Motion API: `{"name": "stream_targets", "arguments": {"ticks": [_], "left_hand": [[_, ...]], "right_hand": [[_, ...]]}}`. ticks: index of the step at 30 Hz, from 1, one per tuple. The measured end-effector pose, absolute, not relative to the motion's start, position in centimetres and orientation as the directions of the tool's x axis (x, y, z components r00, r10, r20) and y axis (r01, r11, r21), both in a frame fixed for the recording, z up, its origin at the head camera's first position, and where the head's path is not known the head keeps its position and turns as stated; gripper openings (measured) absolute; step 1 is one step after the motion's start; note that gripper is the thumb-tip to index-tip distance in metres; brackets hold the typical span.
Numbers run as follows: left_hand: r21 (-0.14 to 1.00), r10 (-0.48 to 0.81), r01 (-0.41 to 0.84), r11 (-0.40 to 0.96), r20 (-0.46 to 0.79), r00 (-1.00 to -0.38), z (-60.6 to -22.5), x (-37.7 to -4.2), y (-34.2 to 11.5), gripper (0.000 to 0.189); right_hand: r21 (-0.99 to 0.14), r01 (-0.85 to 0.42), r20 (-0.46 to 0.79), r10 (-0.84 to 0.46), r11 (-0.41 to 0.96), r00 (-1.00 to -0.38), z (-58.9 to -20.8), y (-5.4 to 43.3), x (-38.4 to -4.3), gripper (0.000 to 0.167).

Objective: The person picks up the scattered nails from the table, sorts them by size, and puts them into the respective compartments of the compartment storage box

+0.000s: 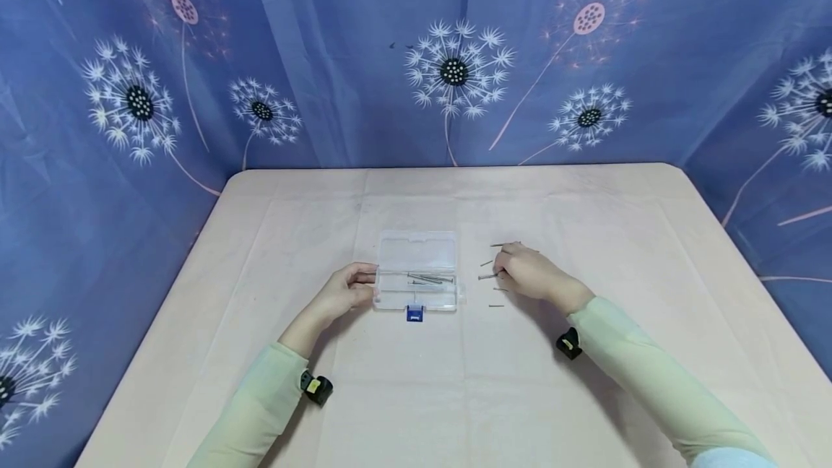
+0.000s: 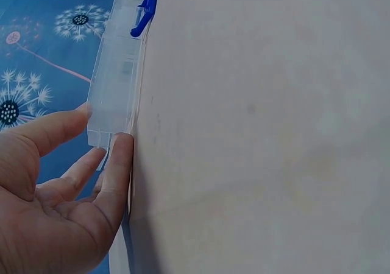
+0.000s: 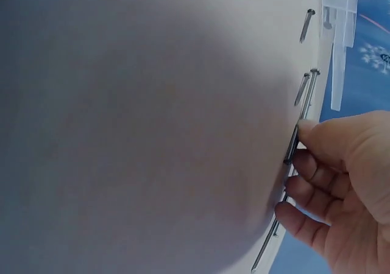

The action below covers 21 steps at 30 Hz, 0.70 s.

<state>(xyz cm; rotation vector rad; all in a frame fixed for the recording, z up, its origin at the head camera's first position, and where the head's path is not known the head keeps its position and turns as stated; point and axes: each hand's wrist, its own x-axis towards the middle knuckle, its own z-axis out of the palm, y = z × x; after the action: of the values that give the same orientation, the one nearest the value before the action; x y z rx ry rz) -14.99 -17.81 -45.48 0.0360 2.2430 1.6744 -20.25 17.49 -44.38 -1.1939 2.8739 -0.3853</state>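
A clear plastic box (image 1: 383, 300) lies with its lid (image 1: 417, 251) swung back and a blue latch (image 1: 414, 313) at the front. Long metal nails (image 1: 434, 279) rest in its rear compartment. My left hand (image 1: 344, 291) holds the box's left end, thumb and fingers bent about the corner in the left wrist view. To the right of the box, my right hand (image 1: 529, 273) is down among loose nails, its thumb and fingertips pinching a short nail (image 3: 292, 147). Beside these fingers lies a longer nail (image 3: 311, 91), partly hidden by the hand.
Several other nails lie on the cloth-covered table (image 1: 403, 396), among them a short one (image 1: 496, 305) nearest me and another (image 3: 307, 25) close to the box. A blue dandelion-print curtain (image 1: 364, 56) hangs behind the table and along both sides.
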Motion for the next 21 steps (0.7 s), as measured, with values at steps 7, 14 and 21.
{"name": "stream_targets", "arguments": {"ticks": [7,14,21], "left_hand": [[0.930,0.210,-0.191,0.315,-0.265,-0.941,-45.47,-14.87,-17.63,0.052],[0.933,0.219,-0.182,0.312,-0.257,-0.941,-45.59,-14.87,-17.71,0.052],[0.936,0.227,-0.161,0.314,-0.238,-0.944,-45.78,-15.03,-17.88,0.051]], "right_hand": [[-0.187,-0.697,0.117,-0.689,0.692,-0.716,-44.47,17.45,-20.02,0.004],[-0.242,-0.707,0.162,-0.691,0.664,-0.704,-44.45,17.68,-20.14,0.009],[-0.260,-0.761,0.288,-0.705,0.594,-0.648,-44.18,17.31,-20.06,0.009]]}}
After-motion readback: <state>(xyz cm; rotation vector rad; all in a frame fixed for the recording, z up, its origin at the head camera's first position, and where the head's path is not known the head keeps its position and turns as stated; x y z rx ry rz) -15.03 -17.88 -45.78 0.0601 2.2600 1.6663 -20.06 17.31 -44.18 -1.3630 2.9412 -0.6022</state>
